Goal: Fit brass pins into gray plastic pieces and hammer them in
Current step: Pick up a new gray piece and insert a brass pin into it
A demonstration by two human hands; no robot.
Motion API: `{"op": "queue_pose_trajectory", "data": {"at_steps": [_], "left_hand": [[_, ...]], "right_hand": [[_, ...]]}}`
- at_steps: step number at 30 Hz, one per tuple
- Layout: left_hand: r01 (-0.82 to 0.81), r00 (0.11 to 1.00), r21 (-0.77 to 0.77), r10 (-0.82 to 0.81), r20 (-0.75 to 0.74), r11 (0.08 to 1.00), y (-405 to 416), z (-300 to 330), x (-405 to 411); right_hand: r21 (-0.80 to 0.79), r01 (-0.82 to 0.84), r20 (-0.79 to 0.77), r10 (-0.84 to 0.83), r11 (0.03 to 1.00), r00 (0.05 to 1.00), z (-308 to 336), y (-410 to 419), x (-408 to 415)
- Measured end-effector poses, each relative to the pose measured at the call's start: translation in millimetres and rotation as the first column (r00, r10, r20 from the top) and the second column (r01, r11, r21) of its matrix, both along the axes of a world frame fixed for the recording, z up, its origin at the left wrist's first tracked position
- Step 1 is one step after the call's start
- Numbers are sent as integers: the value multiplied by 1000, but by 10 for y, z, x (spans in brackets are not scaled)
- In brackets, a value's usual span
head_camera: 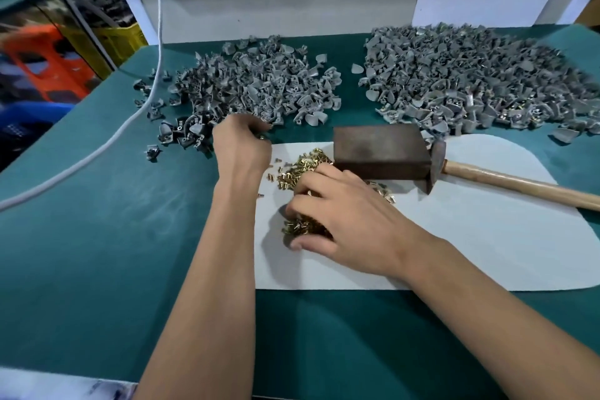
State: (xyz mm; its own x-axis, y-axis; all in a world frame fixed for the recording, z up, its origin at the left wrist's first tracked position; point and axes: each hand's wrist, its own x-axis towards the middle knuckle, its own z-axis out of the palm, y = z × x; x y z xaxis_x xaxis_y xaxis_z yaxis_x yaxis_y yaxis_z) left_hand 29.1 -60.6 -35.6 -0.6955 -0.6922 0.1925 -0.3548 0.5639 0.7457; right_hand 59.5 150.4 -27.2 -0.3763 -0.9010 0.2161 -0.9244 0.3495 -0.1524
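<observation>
Left hand fingers curl out of sight among gray pieces; grasp unclear. Right hand covers brass pins beneath its fingers. Hammer handle cut by frame edge.

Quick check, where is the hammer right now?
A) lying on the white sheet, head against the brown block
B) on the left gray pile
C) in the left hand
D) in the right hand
A: the hammer lies unheld on the white sheet, head beside the brown block; the right hand is in the brass pins, the left hand at the left gray pile.
</observation>
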Motion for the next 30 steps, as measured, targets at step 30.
{"op": "queue_pose_trajectory", "data": {"at_steps": [30], "left_hand": [[331, 875, 682, 59, -481, 652, 234, 178, 22]], "right_hand": [[28, 27, -88, -25, 999, 996, 3, -99, 49]]}}
